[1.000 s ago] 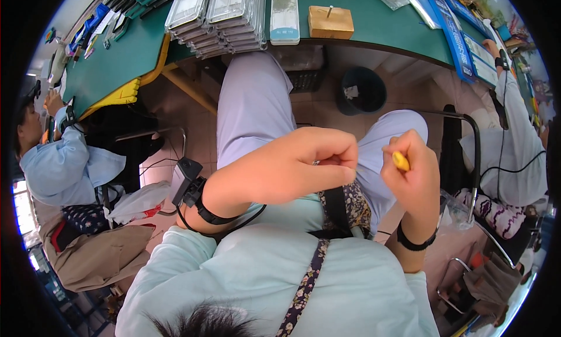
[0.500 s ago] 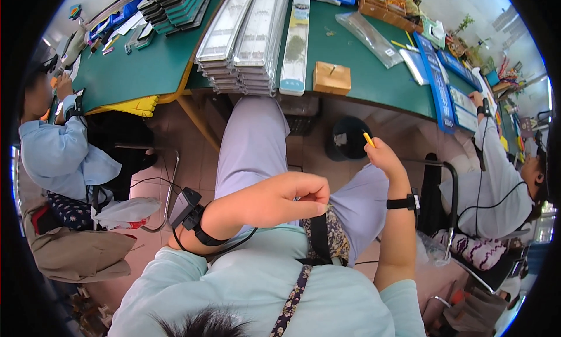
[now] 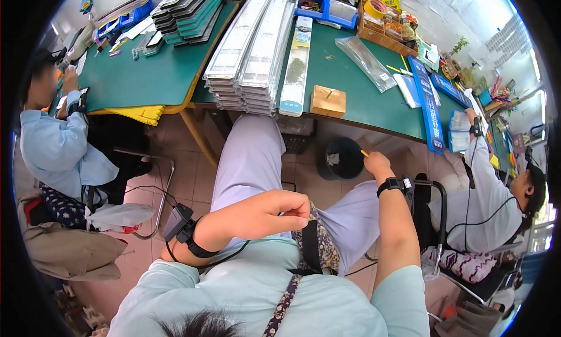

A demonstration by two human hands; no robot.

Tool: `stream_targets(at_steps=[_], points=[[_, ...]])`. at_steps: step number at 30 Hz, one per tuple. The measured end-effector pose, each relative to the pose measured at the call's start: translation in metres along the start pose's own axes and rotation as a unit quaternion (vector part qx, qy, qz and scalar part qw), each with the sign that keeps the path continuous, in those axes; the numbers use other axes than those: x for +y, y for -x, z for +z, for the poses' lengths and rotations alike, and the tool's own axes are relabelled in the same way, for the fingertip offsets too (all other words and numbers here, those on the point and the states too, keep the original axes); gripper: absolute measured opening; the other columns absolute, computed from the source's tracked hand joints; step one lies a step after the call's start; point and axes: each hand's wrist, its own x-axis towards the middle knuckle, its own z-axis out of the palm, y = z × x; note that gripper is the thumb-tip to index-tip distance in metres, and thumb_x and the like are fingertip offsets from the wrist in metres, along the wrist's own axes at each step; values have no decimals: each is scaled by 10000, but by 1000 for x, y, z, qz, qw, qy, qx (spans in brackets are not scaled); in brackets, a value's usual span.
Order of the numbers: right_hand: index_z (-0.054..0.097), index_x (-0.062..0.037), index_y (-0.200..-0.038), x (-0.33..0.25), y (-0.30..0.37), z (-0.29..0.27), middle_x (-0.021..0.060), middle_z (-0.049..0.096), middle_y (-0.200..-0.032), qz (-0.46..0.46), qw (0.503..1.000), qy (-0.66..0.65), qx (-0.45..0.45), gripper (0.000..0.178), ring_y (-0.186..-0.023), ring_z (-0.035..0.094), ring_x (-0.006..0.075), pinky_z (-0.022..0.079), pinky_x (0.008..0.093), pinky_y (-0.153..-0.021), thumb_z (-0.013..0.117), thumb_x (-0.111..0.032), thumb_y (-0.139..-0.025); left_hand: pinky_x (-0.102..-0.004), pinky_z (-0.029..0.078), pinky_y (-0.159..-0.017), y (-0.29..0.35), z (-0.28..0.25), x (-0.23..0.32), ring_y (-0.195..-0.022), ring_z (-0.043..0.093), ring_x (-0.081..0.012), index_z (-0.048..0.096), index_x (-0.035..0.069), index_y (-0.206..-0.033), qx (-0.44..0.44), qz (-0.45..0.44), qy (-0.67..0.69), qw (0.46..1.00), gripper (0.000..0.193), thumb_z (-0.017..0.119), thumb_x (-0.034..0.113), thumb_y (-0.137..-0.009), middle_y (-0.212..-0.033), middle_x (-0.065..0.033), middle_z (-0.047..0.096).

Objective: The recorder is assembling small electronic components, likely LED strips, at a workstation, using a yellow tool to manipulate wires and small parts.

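My left hand (image 3: 273, 213) is held over my lap with its fingers curled in and the thumb against them. Whatever it pinches, if anything, is mostly hidden; only a tiny pale bit shows at the fingers. Out to the right, my right hand (image 3: 378, 163) is closed round a slim yellow stick-like tool (image 3: 365, 154), whose short end pokes out past the fingers. What kind of tool it is cannot be made out. Near that hand, on the floor, stands a dark bin (image 3: 340, 159). A floral apron pouch (image 3: 324, 243) lies across my lap beside the left hand.
On the green table (image 3: 374, 118) ahead are tall stacks of long clear cases (image 3: 251, 56), a long flat package (image 3: 296, 74), a small brown block (image 3: 328, 101) and a clear plastic sleeve (image 3: 367, 64). Co-workers sit at left and right. A metal-framed chair (image 3: 441, 220) stands close to my right arm.
My right hand has moved slightly down and left, with the yellow tool turned flatter. My left hand has shifted a little left and down. The view has tilted, showing more of the table.
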Motion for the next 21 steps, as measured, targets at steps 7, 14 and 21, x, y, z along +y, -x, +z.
stream_targets(at_steps=[7,14,21], points=[[607,-88,-1019,14,-14,4,167,634,-917,-24,994,-38,103,269,-875,606,324,490,398,-749,541,-214,-790,-234,331,-586,4,0,1,-666,374,-82,474,16,-805,6,-14,7,1000,113,517,99,-867,-729,7,441],[591,-89,-851,27,-22,9,174,626,-801,-57,966,-175,182,121,-794,603,352,476,412,-682,604,-163,-757,-242,333,-575,2,0,1,-651,376,-82,477,17,-804,8,-10,-21,1000,115,516,102,-870,-723,3,442],[621,-101,-851,23,-21,6,179,624,-826,-80,961,-192,185,110,-803,596,360,473,420,-692,579,-163,-771,-243,334,-574,0,1,0,-648,379,-86,480,18,-805,12,-9,-25,1000,117,517,107,-871,-722,0,445]])
